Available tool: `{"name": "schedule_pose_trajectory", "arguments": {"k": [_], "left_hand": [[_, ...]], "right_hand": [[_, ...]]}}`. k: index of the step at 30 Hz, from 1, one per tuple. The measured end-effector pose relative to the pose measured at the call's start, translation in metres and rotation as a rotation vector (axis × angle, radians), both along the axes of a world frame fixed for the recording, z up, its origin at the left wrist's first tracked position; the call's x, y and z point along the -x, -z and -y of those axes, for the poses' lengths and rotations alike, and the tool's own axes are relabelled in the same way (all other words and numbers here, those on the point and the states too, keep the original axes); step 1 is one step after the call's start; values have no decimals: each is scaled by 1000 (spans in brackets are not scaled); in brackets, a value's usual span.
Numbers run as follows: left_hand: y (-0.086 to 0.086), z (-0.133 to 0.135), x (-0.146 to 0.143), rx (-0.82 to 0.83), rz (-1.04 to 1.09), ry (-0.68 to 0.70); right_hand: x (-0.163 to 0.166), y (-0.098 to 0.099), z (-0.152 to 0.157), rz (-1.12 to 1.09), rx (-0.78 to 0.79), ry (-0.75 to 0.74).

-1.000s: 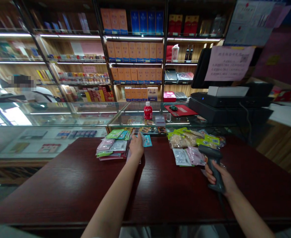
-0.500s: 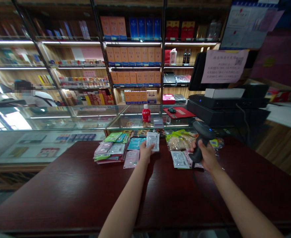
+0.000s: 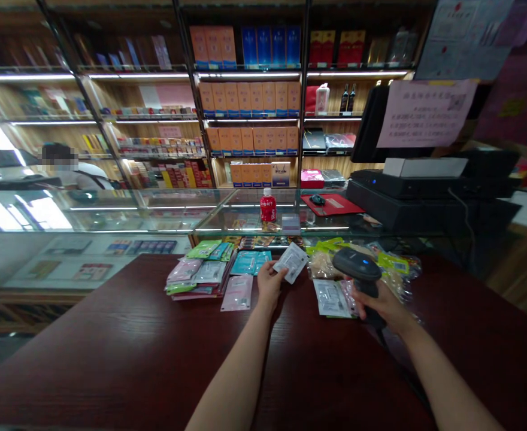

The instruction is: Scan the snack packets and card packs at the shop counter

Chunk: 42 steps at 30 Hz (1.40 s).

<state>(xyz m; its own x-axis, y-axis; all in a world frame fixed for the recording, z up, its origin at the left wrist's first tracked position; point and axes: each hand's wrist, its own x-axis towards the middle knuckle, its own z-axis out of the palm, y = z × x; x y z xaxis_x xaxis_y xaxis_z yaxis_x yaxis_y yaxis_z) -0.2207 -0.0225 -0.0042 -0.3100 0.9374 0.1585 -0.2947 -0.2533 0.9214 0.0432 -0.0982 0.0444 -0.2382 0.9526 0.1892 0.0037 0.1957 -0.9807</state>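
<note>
My left hand point(image 3: 270, 282) pinches the edge of a silvery-white flat packet point(image 3: 292, 262), holding it tilted above the table. My right hand point(image 3: 382, 302) is wrapped round the handle of a black barcode scanner point(image 3: 357, 264), its head turned left toward that packet. To the left of my left hand lie a pink packet point(image 3: 237, 293), blue packets point(image 3: 251, 262) and a stack of mixed green, pink and white packets point(image 3: 199, 272). Between my hands another white packet point(image 3: 331, 298) rests on the table, partly over a pink one. Behind the scanner are clear bags with green tops point(image 3: 396, 263).
A red bottle point(image 3: 267, 206) with a white cap stands on the glass counter point(image 3: 227, 212). A mouse point(image 3: 316, 200) lies on a red mat. At the right are a monitor point(image 3: 366, 126) and a black cash drawer point(image 3: 380, 206). A person point(image 3: 81, 173) is at the far left.
My left hand has tilted the white packet to the right. The scanner in my right hand has swung round, its head now pointing left and lower. The view has shifted slightly.
</note>
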Motion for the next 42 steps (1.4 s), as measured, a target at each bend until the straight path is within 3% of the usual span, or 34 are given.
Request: {"name": "schedule_pose_trajectory", "arguments": {"k": [13, 18, 23, 27, 36, 42], "left_hand": [[3, -3, 0, -62, 58, -86], [2, -2, -2, -59, -18, -118], [-1, 1, -2, -46, 69, -87], [0, 1, -1, -53, 88, -83], [-7, 11, -5, -2, 58, -62], [-1, 12, -15, 15, -80, -80]], "right_hand": [[21, 16, 0, 229, 212, -227], [18, 15, 0, 215, 202, -210], [12, 17, 0, 173, 184, -153], [7, 13, 0, 81, 173, -64], [-15, -5, 0, -454, 151, -6], [-28, -5, -2, -454, 81, 32]]}}
